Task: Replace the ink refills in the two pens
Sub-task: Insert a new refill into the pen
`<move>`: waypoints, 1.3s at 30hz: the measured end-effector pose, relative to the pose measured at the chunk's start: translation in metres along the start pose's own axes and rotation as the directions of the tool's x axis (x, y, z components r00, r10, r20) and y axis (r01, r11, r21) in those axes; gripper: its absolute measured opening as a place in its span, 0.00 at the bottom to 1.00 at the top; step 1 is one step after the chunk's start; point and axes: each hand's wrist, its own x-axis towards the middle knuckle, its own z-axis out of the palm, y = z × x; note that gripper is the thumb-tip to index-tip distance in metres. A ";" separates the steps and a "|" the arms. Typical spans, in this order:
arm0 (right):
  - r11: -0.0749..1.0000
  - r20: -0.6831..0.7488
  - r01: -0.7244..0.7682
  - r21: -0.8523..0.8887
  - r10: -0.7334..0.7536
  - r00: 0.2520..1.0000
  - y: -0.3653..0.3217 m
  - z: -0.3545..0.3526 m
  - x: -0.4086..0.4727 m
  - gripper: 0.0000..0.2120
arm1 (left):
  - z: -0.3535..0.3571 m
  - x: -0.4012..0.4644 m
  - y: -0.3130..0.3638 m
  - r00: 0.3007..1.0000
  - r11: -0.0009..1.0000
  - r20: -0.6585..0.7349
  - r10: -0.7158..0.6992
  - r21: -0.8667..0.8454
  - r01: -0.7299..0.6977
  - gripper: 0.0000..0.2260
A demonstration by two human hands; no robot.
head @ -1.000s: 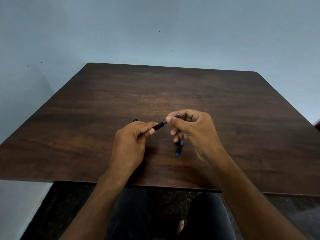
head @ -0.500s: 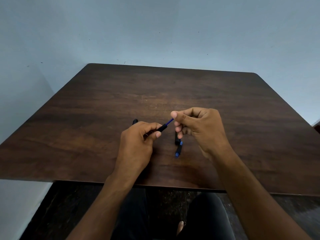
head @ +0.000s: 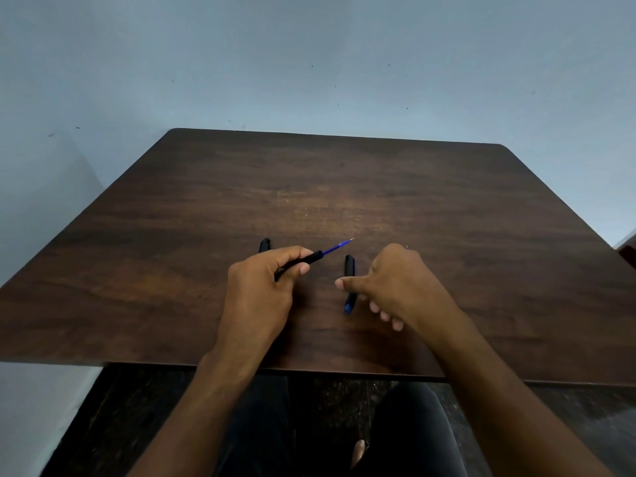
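Note:
My left hand [head: 261, 290] grips a black pen barrel [head: 311, 259], from whose front end a blue ink refill [head: 335, 248] sticks out up and to the right. My right hand [head: 392, 287] hovers just right of it with the thumb stretched left and the fingers loosely curled downward, holding nothing I can make out. Under its thumb a second black pen [head: 349, 270] with a blue end lies on the table. A short black pen part [head: 265, 244] lies behind my left hand, partly hidden. A tiny blue speck shows past my right knuckles.
The dark wooden table [head: 344, 187] stands against a pale blue wall. Its near edge runs just under my forearms. My legs in dark trousers and a dark floor show below it.
My right hand has let go of the blue refill's tip and moved right and down, over the second pen. My left hand still holds the barrel, with more of the refill exposed.

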 end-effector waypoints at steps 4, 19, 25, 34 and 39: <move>0.990 -0.039 0.026 -0.136 -0.032 0.999 0.001 0.008 0.005 0.24 | 0.000 0.000 -0.002 0.999 0.998 -0.005 0.041 0.041 -0.040 0.12; 0.601 -0.177 0.241 0.762 -0.164 0.970 0.014 -0.009 0.005 0.07 | -0.001 0.004 -0.006 0.998 0.998 -0.012 0.056 0.036 -0.055 0.12; 0.336 -0.237 0.307 0.891 -0.233 0.943 0.024 -0.001 0.008 0.08 | 0.001 0.004 -0.007 0.997 0.994 -0.007 0.083 0.068 -0.082 0.12; 0.283 -0.218 0.293 0.913 -0.269 0.938 0.027 0.000 0.004 0.09 | 0.002 0.004 -0.008 0.990 0.984 -0.022 0.141 0.116 -0.137 0.12; 0.298 -0.202 0.284 0.911 -0.278 0.939 0.028 0.000 0.004 0.09 | 0.004 0.004 -0.008 0.986 0.979 -0.019 0.163 0.130 -0.159 0.12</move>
